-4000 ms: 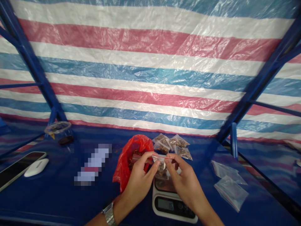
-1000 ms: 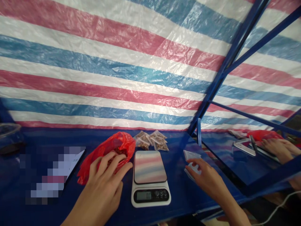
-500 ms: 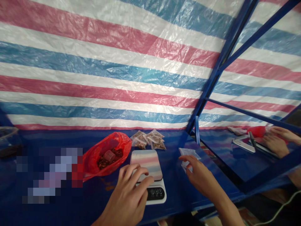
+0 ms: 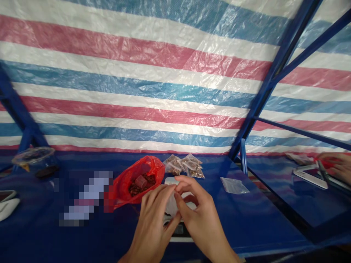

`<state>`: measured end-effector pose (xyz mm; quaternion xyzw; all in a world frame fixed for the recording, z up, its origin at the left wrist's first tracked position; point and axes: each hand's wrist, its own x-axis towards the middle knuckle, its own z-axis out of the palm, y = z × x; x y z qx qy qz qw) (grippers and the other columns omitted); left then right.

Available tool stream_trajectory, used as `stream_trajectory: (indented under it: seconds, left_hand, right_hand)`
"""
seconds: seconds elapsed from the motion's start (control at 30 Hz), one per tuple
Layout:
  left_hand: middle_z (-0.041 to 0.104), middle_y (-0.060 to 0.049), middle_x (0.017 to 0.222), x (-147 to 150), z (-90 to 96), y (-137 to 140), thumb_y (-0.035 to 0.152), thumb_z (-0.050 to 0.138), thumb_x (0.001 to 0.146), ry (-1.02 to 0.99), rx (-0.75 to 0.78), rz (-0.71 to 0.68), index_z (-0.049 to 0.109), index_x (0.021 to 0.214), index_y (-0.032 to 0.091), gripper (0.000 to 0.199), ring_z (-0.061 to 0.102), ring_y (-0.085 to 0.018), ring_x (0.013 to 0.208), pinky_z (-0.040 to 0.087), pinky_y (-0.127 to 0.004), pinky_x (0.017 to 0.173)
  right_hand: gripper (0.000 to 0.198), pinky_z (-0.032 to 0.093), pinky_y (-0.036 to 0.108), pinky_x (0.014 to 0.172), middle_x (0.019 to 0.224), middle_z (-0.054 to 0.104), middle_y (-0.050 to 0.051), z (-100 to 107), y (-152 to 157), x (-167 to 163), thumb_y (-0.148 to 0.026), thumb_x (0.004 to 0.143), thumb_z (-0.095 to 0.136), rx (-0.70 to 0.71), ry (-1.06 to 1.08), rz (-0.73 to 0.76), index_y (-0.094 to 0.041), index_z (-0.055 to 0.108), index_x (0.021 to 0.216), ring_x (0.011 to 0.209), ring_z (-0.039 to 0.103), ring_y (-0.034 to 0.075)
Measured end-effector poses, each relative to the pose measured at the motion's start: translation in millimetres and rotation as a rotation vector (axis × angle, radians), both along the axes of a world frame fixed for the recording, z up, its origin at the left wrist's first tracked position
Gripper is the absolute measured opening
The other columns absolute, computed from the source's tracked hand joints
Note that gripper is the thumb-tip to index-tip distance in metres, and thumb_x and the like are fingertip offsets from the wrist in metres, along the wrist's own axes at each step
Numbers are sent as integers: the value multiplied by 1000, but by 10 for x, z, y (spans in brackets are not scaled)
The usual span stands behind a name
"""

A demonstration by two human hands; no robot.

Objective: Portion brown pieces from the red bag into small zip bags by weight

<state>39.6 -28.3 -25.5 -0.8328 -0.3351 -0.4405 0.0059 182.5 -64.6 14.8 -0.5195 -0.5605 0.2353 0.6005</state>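
Note:
Both my hands are together over a white kitchen scale, hiding most of its plate. A small clear zip bag is pinched between them. My left hand has its fingers closed on the bag's left side. Thumb and fingertips of my right hand grip its upper edge. Left of the scale lies an open red plastic bag of small brown pieces, with a little clear cup on top. Several filled zip bags are piled behind the scale. More flat zip bags lie to the right.
A clear tub stands at the far left, near a white rounded object. Blue metal posts rise before a striped plastic sheet. At the right, another person's hand works beside a second scale.
My right hand has come left from the flat zip bags with a bag and met my left hand over the scale. The view has shifted slightly left.

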Motion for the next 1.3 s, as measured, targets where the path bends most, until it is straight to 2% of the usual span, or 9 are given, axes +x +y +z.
stream_trajectory:
  seconds: [0.17, 0.33, 0.57, 0.7, 0.8, 0.9, 1.07, 1.17, 1.3]
  left_hand:
    - [73, -9, 128, -86, 176, 35, 25, 72, 93, 46, 57, -150, 50, 143, 23, 55, 65, -26, 123, 52, -41, 105]
    - [75, -6, 121, -173, 82, 24, 21, 69, 93, -106, -104, -210, 56, 133, 27, 43, 71, -22, 114, 58, -34, 97]
    - [78, -6, 120, -475, -170, -63, 33, 62, 98, -325, -479, -34, 62, 125, 27, 28, 78, -21, 105, 64, -30, 89]
    - [79, -6, 110, -655, -341, -44, 34, 54, 99, -349, -626, 4, 62, 123, 25, 26, 79, -21, 97, 64, -31, 83]
    - [78, -7, 103, -782, -401, 55, 30, 50, 98, -280, -712, 66, 55, 124, 23, 27, 79, -23, 92, 64, -33, 80]
    - [75, -11, 106, -851, -366, 156, 31, 49, 98, -141, -708, 235, 51, 123, 23, 27, 79, -27, 91, 62, -36, 74]
    - [71, -14, 110, -767, -189, 343, 37, 54, 98, -67, -601, 499, 49, 118, 21, 26, 78, -33, 89, 58, -43, 75]
    - [68, -13, 109, -662, -135, 513, 37, 59, 95, -205, -630, 495, 48, 114, 20, 28, 76, -32, 91, 57, -43, 76]
    - [66, -5, 97, -536, -159, 724, 15, 64, 78, -534, -666, 338, 49, 110, 20, 36, 72, -24, 86, 58, -40, 79]
  right_hand:
    - [26, 60, 29, 71, 84, 70, 1, 47, 4, 57, -37, 90, 73, -34, 92, 32, -23, 73, 112, 72, 66, 16]
    - [21, 58, 29, 73, 88, 72, 3, 99, -24, 41, -42, 91, 74, -20, 8, 91, -23, 76, 100, 75, 67, 17]
    - [26, 53, 28, 78, 92, 76, 3, 83, 212, -55, -46, 101, 61, -52, -176, 78, -25, 76, 109, 84, 70, 19]
    - [20, 51, 32, 90, 105, 79, 5, 48, 740, -292, -27, 100, 59, -112, -592, 205, -24, 77, 106, 97, 71, 22]
    - [19, 51, 37, 91, 106, 79, 10, 15, 1160, -467, -33, 98, 66, -193, -928, 226, -21, 79, 104, 100, 72, 27]
    - [22, 50, 40, 93, 109, 79, 12, -21, 1428, -547, -35, 94, 71, -220, -1104, 269, -21, 78, 110, 102, 72, 30]
    - [44, 40, 42, 111, 121, 78, 9, -51, 1494, -455, -3, 78, 71, -36, -1175, 433, -21, 75, 118, 120, 66, 28]
    - [52, 32, 47, 117, 119, 78, 11, -48, 1439, -375, 3, 70, 68, 7, -1208, 462, -19, 75, 117, 124, 64, 30]
    - [70, 41, 41, 111, 131, 75, 11, -49, 1362, -309, 4, 71, 61, -52, -1119, 506, -22, 66, 136, 123, 67, 28]
